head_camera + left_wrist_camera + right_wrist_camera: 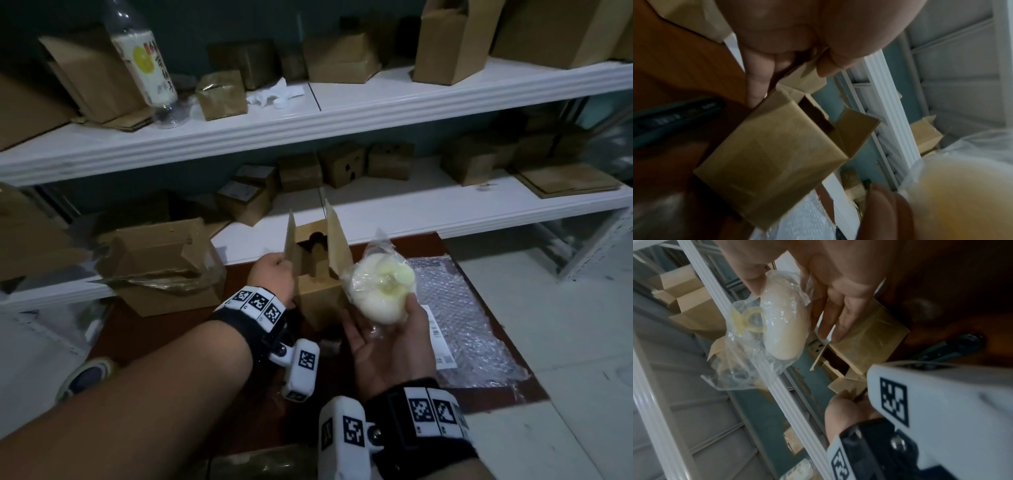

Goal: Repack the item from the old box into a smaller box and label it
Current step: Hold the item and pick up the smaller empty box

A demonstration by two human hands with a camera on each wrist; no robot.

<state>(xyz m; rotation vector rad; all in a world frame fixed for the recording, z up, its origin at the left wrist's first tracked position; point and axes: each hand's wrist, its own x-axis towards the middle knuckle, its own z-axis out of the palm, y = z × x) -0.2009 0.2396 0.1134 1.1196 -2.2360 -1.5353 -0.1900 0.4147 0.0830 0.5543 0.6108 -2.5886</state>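
A small brown cardboard box (318,291) stands on the red-brown mat (191,342) with its top flaps up. My left hand (279,270) pinches the left flap (803,73) between thumb and fingers. The box (777,154) shows an empty dark opening. My right hand (390,332), palm up just right of the box, holds a pale round item in a clear plastic bag (380,291), with the thumb on its side. In the right wrist view the bagged item (785,324) hangs beside the box (865,340). The larger old box (161,267) lies torn at the left.
Bubble wrap (462,325) and a white label sheet (440,346) lie on the mat to the right. A tape roll (85,377) sits at the left. A dark pen-like tool (953,347) lies near the box. White shelves (342,113) behind carry several boxes and a bottle (147,58).
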